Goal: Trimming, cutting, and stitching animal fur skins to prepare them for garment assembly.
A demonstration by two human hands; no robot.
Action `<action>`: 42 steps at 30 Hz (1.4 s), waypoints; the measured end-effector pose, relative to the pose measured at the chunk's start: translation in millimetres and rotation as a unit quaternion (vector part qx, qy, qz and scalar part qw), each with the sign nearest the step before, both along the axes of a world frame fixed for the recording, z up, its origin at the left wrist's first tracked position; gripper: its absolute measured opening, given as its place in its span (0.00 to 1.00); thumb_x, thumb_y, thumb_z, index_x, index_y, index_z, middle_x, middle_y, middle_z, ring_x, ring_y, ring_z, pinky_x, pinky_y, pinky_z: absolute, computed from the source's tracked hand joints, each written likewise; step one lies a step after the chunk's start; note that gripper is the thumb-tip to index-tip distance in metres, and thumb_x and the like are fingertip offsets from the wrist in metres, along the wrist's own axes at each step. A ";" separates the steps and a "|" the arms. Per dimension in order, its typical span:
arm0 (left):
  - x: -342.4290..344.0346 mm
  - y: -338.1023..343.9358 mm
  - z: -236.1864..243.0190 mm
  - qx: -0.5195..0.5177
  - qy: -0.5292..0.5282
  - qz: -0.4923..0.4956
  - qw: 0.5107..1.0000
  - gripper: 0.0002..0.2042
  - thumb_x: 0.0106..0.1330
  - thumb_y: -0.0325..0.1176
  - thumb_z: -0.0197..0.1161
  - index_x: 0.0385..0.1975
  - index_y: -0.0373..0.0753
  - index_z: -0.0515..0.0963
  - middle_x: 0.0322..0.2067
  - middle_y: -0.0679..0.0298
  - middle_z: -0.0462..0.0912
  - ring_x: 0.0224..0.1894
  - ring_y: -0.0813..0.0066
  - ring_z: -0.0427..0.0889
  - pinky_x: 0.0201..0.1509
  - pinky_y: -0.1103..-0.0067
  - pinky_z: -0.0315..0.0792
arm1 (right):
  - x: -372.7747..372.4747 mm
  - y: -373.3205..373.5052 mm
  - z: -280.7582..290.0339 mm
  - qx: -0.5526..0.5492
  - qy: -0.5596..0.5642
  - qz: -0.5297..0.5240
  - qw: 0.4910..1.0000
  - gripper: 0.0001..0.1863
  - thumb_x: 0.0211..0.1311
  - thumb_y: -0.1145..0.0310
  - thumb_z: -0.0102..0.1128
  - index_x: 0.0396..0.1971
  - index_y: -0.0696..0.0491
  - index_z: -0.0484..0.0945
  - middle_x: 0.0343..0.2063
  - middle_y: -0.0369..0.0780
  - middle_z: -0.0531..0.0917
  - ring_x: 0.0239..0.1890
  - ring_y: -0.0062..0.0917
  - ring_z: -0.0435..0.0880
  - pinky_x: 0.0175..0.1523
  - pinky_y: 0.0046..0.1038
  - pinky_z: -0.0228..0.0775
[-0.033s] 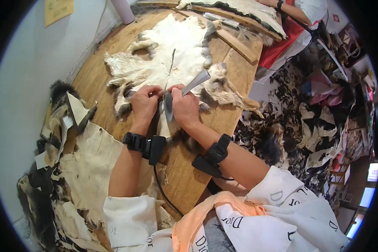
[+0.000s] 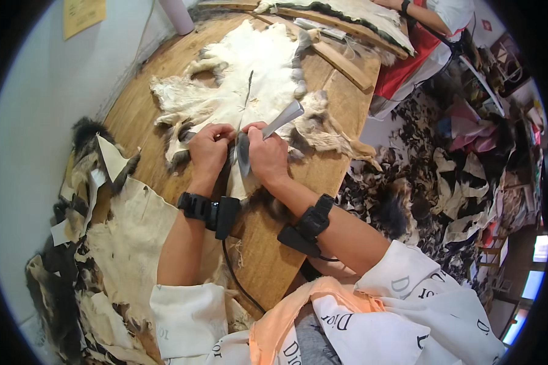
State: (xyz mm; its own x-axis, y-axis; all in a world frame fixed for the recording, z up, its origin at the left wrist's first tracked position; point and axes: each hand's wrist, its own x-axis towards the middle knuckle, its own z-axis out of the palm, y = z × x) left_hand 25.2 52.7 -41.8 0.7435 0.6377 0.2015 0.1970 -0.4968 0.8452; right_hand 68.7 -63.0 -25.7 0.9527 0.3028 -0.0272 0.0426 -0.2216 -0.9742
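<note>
A pale pelt point(image 2: 249, 61), skin side up with dark fur along its edges, lies spread on the wooden table point(image 2: 134, 97). A narrow dark slit runs down its middle. My left hand point(image 2: 209, 152) is closed, its fingertips pinching the pelt's edge at the lower end of this slit. Close beside it, my right hand point(image 2: 268, 155) grips a grey metal knife point(image 2: 284, 119). The knife's handle points up and right, and its broad rounded blade hangs below the palm. The right thumb and index fingertip also meet at the pelt; what they pinch there is hidden.
More pelts point(image 2: 134, 243) are heaped at the left by the wall. Wooden boards point(image 2: 342, 64) lie at the far right of the table, near another person's arm point(image 2: 429, 18). Fur scraps point(image 2: 402, 201) cover the floor at right. A cable point(image 2: 237, 280) runs from my left wrist.
</note>
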 end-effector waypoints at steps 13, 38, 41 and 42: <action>-0.9 3.4 -5.4 -0.092 -0.008 0.036 0.995 0.06 0.53 0.27 0.65 0.30 0.35 0.81 0.24 0.67 0.82 0.25 0.85 0.75 0.30 0.85 0.70 | 0.1 -4.8 -9.3 -0.001 -0.028 0.050 0.998 0.15 0.57 0.61 0.41 0.30 0.53 0.76 0.26 0.54 0.79 0.34 0.51 0.76 0.43 0.41 0.66; -53.1 -73.9 81.9 -0.107 0.104 -0.362 0.920 0.13 0.54 0.19 0.59 0.40 0.37 0.77 0.35 0.61 0.81 0.37 0.72 0.80 0.42 0.80 0.73 | 168.8 -67.5 61.0 -0.061 -0.151 0.278 0.947 0.12 0.52 0.69 0.47 0.28 0.60 0.77 0.29 0.46 0.79 0.34 0.35 0.75 0.43 0.29 0.65; -42.9 -79.4 69.9 0.062 0.097 -0.199 0.973 0.11 0.58 0.24 0.58 0.41 0.35 0.76 0.41 0.55 0.78 0.45 0.59 0.76 0.49 0.75 0.70 | 207.5 -52.4 74.6 -0.231 -0.299 0.338 0.862 0.09 0.50 0.73 0.51 0.30 0.62 0.75 0.34 0.44 0.76 0.39 0.34 0.76 0.45 0.28 0.66; -37.3 -76.5 60.6 0.163 0.092 -0.066 0.980 0.11 0.59 0.26 0.58 0.42 0.34 0.76 0.44 0.54 0.77 0.48 0.55 0.74 0.52 0.73 0.69 | 218.9 -45.1 71.7 -0.229 -0.304 0.346 0.858 0.09 0.50 0.73 0.51 0.30 0.62 0.75 0.34 0.44 0.76 0.39 0.34 0.76 0.45 0.28 0.66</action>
